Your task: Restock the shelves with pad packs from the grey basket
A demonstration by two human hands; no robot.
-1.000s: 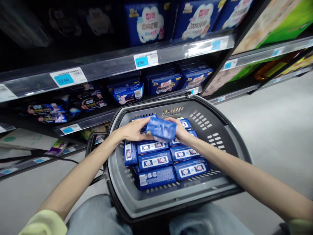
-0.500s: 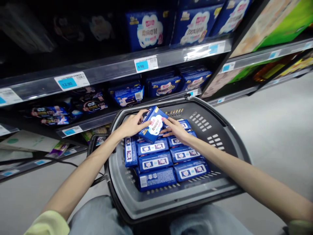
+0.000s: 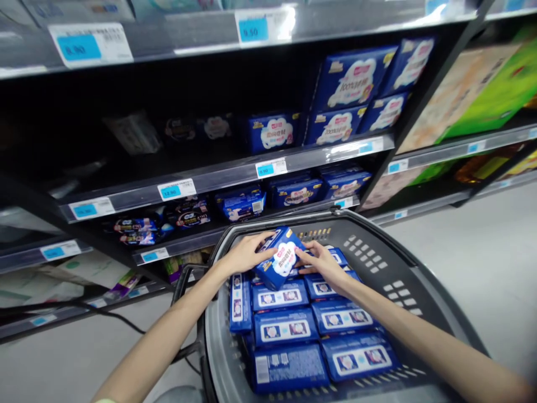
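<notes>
A blue pack of sanitary pads [image 3: 282,258] with a white cloud-shaped label sits tilted between my two hands, above the far end of a grey shopping basket [image 3: 436,291]. My left hand [image 3: 247,252] grips its left side, the thumb lying on the front. On the right edge, the fingers of my right hand [image 3: 321,262] close around the pack, partly hidden behind it. Below lie several similar blue packs [image 3: 286,326], set in rows inside the basket. One more pack [image 3: 240,302] stands on end along the basket's left wall.
Ahead is a store shelf [image 3: 226,179] with price tags along its edges. More blue packs [image 3: 339,127] stand on it at the right, and others [image 3: 296,192] fill the lower level. A black cord [image 3: 109,314] runs at the left. Grey floor [image 3: 495,246] shows at the right.
The view has tilted upward and shifted left, bringing a higher shelf into sight, so basket and hands appear lower and farther right. Both hands keep hold of the same pack.
</notes>
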